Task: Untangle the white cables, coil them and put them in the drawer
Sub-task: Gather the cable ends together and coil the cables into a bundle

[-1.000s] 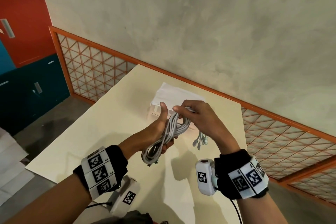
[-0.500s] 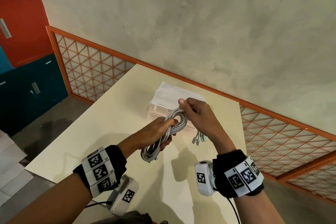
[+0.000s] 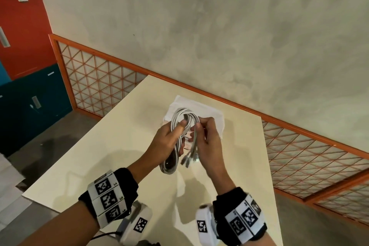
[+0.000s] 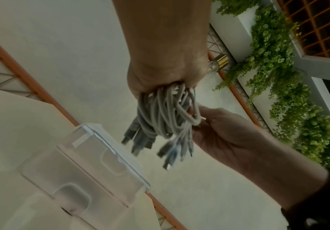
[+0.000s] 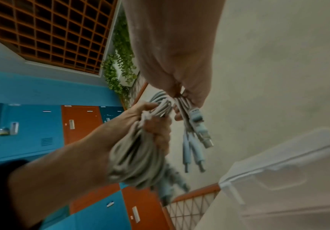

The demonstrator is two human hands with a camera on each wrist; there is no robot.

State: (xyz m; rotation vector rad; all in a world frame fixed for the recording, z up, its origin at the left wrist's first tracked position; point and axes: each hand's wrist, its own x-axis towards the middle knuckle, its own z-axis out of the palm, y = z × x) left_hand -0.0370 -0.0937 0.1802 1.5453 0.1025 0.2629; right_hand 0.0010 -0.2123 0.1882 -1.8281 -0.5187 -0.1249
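A coil of white cables (image 3: 180,124) hangs above the cream table, in front of the white drawer box (image 3: 211,118). My left hand (image 3: 169,140) grips the coil around its middle, thumb across the strands. My right hand (image 3: 207,136) pinches the loose cable ends just right of the coil; their plugs (image 3: 188,159) dangle below. In the left wrist view the bundle (image 4: 166,115) hangs from my left fist, with the translucent drawer box (image 4: 93,165) below it. In the right wrist view the plugs (image 5: 197,140) hang from my right fingers beside the gripped coil (image 5: 136,158).
The cream table (image 3: 123,146) stands against a grey wall with an orange lattice rail (image 3: 299,156). Blue and orange lockers (image 3: 22,66) stand at the left. Bare tabletop lies left of and in front of my hands.
The coil has turned upright, its top loop now raised over the drawer box. My right hand slid from the top of the coil down to the loose ends.
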